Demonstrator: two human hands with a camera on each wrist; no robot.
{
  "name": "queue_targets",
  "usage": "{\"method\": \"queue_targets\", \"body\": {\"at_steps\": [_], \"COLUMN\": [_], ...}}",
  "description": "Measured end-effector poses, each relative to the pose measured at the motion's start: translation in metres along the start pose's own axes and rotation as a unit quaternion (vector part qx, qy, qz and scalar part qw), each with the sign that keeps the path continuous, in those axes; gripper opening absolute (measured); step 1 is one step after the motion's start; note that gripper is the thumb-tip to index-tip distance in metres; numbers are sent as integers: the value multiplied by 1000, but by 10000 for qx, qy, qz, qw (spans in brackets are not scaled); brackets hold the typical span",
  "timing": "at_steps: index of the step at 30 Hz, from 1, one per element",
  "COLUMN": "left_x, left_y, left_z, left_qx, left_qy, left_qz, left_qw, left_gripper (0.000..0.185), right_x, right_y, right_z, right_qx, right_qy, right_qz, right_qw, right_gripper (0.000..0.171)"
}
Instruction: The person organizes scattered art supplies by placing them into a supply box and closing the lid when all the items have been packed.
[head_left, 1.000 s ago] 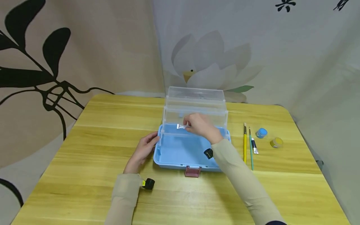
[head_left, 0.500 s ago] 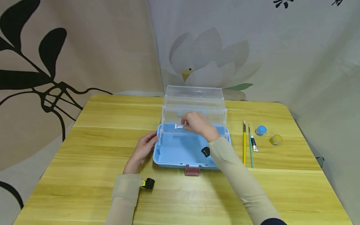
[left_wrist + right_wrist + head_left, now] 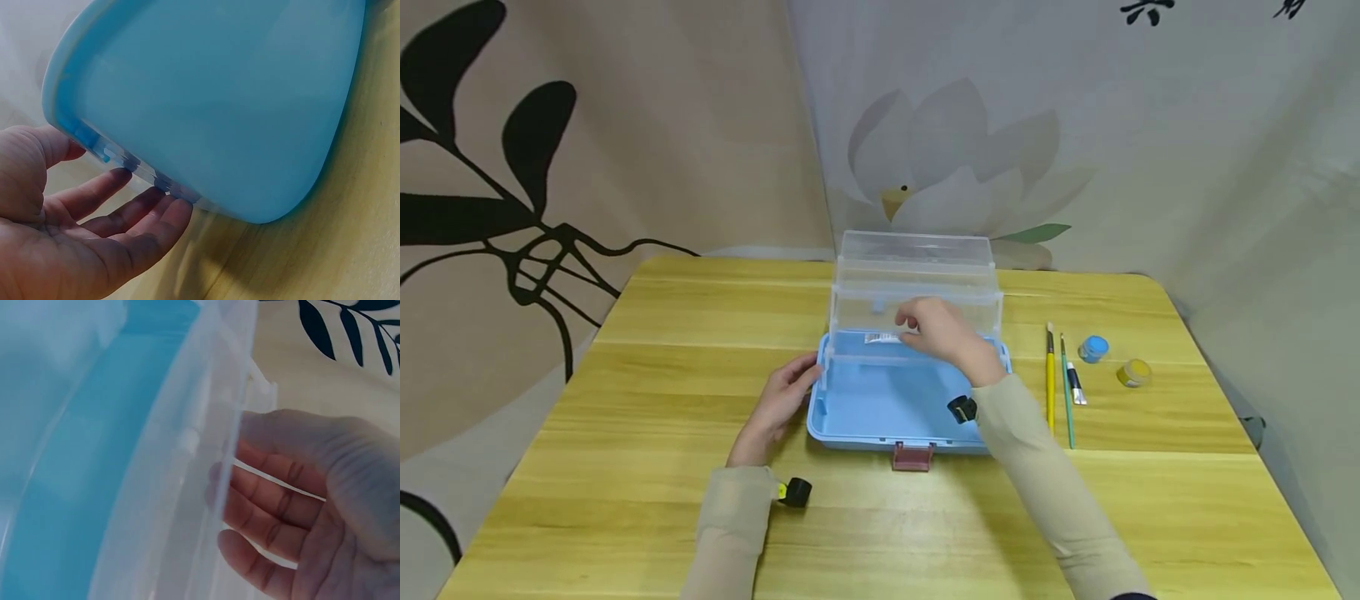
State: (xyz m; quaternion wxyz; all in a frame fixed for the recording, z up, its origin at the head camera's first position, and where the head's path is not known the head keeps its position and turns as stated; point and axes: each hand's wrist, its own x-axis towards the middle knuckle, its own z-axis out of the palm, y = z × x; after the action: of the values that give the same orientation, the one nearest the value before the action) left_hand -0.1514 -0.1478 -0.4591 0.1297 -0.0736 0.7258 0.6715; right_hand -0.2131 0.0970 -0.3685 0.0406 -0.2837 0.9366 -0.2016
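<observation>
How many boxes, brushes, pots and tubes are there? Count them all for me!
Blue box: 1
Yellow brush and teal brush: 2
Blue pot and yellow pot: 2
Dark-ended tube outside the box and silvery tube in it: 2
Total: 7

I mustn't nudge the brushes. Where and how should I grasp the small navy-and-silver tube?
Probably across the dark middle of the tube, from above and the right: it lies flat, with the slim teal brush close on its left.
</observation>
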Motion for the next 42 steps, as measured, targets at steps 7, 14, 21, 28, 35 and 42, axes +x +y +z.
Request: {"method": "queue_targets", "body": {"at_steps": [7, 14, 21, 28, 35, 42], "left_x": [2, 3, 2, 0, -1, 0], "left_y": [-1, 1, 1, 0, -1, -1], "left_z": [3, 2, 1, 1, 1, 0], "left_qx": [-8, 6, -52, -121, -196, -133], "left_qy": [9, 24, -14, -24, -43, -49], "left_qz": [85, 122, 65, 91, 104, 58], "left_qw": [10000, 9999, 10000, 9999, 9997, 9999], "left_gripper": [44, 46, 45, 45, 44, 45], "right_x": [-24, -47, -68, -88, -110, -130], "right_y": [13, 30, 46, 67, 87, 107], "right_z": [-18, -35, -44, -51, -50, -41], "right_qx": [115, 191, 282, 285, 408, 421], "right_qy": [351, 615, 762, 1039, 1181, 1171], "right_qz": [187, 447, 749, 854, 1169, 1430], "right_qw": [9991, 9969, 9939, 9905, 9852, 9819], "right_gripper": [20, 18, 20, 20, 19, 20]}}
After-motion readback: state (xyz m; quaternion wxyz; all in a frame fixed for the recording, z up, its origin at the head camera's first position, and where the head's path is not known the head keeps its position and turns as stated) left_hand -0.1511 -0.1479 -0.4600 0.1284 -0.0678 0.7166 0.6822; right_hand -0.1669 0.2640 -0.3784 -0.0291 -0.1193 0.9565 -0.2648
